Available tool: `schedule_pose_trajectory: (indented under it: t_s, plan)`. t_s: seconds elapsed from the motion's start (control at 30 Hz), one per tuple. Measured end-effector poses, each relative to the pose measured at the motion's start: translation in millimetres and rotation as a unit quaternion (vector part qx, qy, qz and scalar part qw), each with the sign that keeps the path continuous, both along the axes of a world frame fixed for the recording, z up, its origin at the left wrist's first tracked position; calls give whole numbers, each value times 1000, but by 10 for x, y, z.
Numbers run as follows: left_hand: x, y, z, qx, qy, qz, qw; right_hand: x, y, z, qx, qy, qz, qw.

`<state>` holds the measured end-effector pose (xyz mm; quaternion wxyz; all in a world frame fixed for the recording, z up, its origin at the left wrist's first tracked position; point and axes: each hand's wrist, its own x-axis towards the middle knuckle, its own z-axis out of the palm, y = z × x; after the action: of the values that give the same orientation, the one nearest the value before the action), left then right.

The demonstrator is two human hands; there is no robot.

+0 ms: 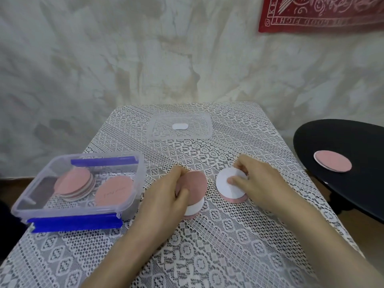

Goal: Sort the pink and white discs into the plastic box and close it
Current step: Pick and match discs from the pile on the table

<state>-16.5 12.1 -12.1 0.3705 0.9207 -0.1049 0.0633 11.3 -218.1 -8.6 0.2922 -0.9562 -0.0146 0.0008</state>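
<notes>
On the lace-covered counter [207,246], a clear plastic box with blue clips [140,173] sits at left, open, holding pink round discs [72,182]; the left hand [166,196] grips a tilted pink-topped disc stack [195,183]; the clear plastic lid [162,127] lies behind, apart; the right hand [259,183] pinches a white-topped disc stack [226,185]; a lone pink disc [332,161] rests on a black round table [342,138].

At my two o'clock, the red cloth [324,13] carries mirrored lettering; I make out only "GOOD". At nine o'clock, a pink disc [114,191] in the plastic box [140,179] bears unreadable scribbles.
</notes>
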Motion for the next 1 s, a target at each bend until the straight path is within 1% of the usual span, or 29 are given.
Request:
schedule_pose_trajectory:
  t_s: [0.1, 0.17, 0.27, 0.33, 0.4, 0.43, 0.53, 0.6, 0.7, 0.83, 0.9, 1.0]
  plan:
    - [-39, 25, 0, -2, 2, 0, 1000, -82, -8, 6, 31, -11, 10, 999]
    - [-70, 42, 7, -5, 8, 2, 1000, -137, 8, 19, 68, -26, 17, 997]
    - [-92, 69, 14, -12, 24, 15, 1000, -198, 57, 41, 159, -36, 29, 986]
    - [-113, 81, 28, -20, 27, 13, 999, -240, 108, 41, 234, -15, 47, 971]
    - [-144, 81, 45, -31, 26, 0, 999, -256, 143, 2, 274, 6, 69, 959]
    - [-155, 78, 47, -39, 24, -8, 999, -261, 155, -21, 272, 12, 78, 959]
    - [-177, 63, 43, -57, 11, -39, 998, -268, 183, -85, 203, 4, 92, 975]
    - [-186, 46, 53, -78, 2, -63, 995, -275, 234, -104, 200, 11, 101, 974]
    - [-194, 24, 46, -130, 27, -81, 988, -290, 330, -114, 215, 22, 117, 969]
    - [-146, 43, -21, -127, 42, -88, 987, -257, 374, -117, 233, 14, 115, 965]
    - [-109, 69, -34, -100, 23, -80, 992, -236, 384, -106, 238, 5, 119, 964]
    - [-79, 96, -37, -75, 5, -77, 994, -199, 393, -74, 208, -9, 135, 969]
